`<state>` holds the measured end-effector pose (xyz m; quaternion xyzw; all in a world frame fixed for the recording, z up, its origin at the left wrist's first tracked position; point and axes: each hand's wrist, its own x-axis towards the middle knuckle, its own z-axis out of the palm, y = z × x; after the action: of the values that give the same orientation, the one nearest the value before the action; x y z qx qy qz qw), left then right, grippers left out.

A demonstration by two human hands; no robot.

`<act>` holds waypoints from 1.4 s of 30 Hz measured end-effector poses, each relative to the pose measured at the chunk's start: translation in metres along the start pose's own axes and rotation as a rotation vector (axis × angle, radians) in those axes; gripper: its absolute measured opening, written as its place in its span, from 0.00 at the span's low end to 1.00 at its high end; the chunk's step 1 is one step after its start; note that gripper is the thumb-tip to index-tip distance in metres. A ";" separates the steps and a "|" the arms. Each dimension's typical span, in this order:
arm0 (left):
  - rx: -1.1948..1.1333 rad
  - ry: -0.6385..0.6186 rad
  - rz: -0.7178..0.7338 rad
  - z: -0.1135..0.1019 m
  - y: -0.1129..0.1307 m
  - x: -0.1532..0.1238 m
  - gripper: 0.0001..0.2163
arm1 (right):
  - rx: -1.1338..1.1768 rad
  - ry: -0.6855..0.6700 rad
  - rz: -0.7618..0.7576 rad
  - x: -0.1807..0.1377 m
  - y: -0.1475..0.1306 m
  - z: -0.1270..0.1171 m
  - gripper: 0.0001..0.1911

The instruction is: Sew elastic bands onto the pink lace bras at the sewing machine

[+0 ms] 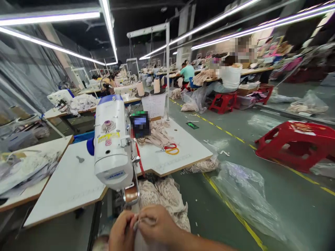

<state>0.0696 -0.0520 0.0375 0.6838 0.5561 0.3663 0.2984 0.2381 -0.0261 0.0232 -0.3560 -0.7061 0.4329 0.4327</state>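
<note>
Pinching from both sides, the left hand (121,233) and the right hand (156,225) meet at the 6 o'clock edge of the view. The hands are together, with the thumbs almost in contact. The fingertips of both are closed on a pale fabric piece (141,243).

Position of the fabric piece:
- It lies between the two hands, with the left hand at its 9 o'clock and the right hand at its 3 o'clock.
- Its upper edge is held at the fingertips, and the rest hangs down between the wrists.
- Its lower end is cut off by the frame, so its full extent cannot be told.

Surroundings, read from the hands:
- 12 to 1 o'clock: a lace pile (162,198), just beyond the right hand and below the table edge.
- 11 o'clock: a white sewing machine (112,143), standing on the work table (68,181), with its head end near the hands.
- 1 o'clock: scissors (170,150) with yellow and red handles, flat on the table, well apart from the hands.
- 2 o'clock: a clear plastic bag (243,188) on the floor, and beyond it a red stool (295,143) lying tipped over.
- 1 o'clock, far off: a seated person (230,76) at another table.
</note>
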 end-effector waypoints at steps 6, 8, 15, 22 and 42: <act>-0.034 0.026 0.041 0.000 0.002 0.004 0.10 | 0.069 -0.013 0.168 -0.001 -0.004 -0.013 0.11; 0.011 0.060 0.028 -0.003 0.003 0.002 0.10 | -0.046 -0.015 0.169 0.001 -0.001 -0.018 0.13; 0.139 0.021 0.234 -0.019 0.007 -0.005 0.06 | -0.256 -0.163 0.063 0.014 -0.009 -0.031 0.12; 0.161 -0.028 0.289 -0.022 0.004 -0.002 0.05 | -0.040 -0.317 0.192 0.018 -0.017 -0.034 0.09; 0.379 -0.289 0.176 -0.021 -0.001 0.008 0.14 | -0.043 -0.406 0.262 0.019 -0.016 -0.035 0.07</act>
<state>0.0519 -0.0443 0.0494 0.8186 0.5047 0.1784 0.2082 0.2608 -0.0045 0.0528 -0.3593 -0.7354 0.5329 0.2147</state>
